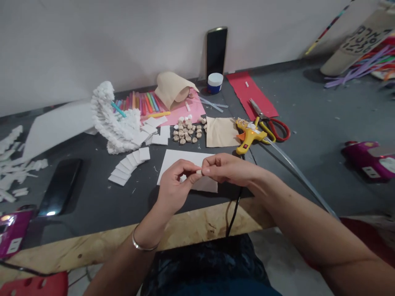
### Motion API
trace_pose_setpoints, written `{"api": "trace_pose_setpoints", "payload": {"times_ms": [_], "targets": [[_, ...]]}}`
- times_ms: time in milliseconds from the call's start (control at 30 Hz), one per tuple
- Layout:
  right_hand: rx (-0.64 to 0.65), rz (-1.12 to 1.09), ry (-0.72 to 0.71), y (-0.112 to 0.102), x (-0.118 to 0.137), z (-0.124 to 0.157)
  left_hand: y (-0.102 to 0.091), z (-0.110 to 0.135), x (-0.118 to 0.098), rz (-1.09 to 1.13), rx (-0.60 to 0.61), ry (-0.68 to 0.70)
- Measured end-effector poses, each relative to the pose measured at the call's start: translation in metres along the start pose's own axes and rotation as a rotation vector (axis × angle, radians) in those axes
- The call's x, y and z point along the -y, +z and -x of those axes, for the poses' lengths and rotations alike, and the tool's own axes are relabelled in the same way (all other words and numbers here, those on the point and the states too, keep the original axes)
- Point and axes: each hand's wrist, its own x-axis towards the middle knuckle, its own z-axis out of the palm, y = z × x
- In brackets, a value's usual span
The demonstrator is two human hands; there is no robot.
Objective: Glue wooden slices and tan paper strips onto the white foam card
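Two grips clenched in a shared pinch above the table (92,197): left grip (174,185) and right grip (230,168), fingertips pressed together on a small white piece (199,173), too small to tell its material. Directly beneath, a white card (175,159) flat on the dark tabletop. Just left of that, a fanned row of white foam squares (128,166). Farther ahead, a cluster of small wooden discs (187,132) beside pink paper (188,115), then a beige felt square (220,131), a yellow glue gun (249,133) and red-handled scissors (273,129) touching it. Below the right grip, a black cable (234,213) hanging over the plywood edge (197,224). On the left wrist, a silver bangle (143,242).
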Motion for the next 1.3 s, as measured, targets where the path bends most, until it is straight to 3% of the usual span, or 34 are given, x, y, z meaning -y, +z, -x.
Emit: {"api": "trace_pose_setpoints", "payload": {"times_ms": [167, 367, 500, 700, 833, 933, 1133, 1300], "targets": [[0.025, -0.130, 0.015, 0.007, 0.000, -0.002, 0.005, 0.004, 0.009, 0.211, -0.054, -0.104], [-0.083, -0.202, -0.056, 0.011, -0.007, -0.007, 0.007, 0.002, 0.019, 0.202, -0.138, -0.112], [-0.189, -0.111, -0.095, 0.009, -0.009, -0.009, 0.003, -0.001, 0.011, -0.028, -0.072, -0.009], [-0.269, 0.242, -0.118, 0.001, -0.013, -0.010, 0.000, 0.001, -0.001, -0.527, 0.031, 0.194], [-0.319, 0.473, -0.108, -0.001, -0.015, -0.010, 0.001, 0.002, 0.001, -0.677, 0.101, 0.270], [-0.226, 0.373, -0.119, -0.003, -0.012, -0.009, 0.000, 0.001, 0.000, -0.630, 0.062, 0.237], [0.103, -0.078, -0.053, 0.000, -0.004, -0.003, -0.001, 0.004, -0.008, -0.347, -0.103, 0.153], [0.191, -0.221, -0.043, 0.006, -0.007, -0.003, 0.003, 0.007, -0.011, -0.215, -0.185, 0.149]]}}
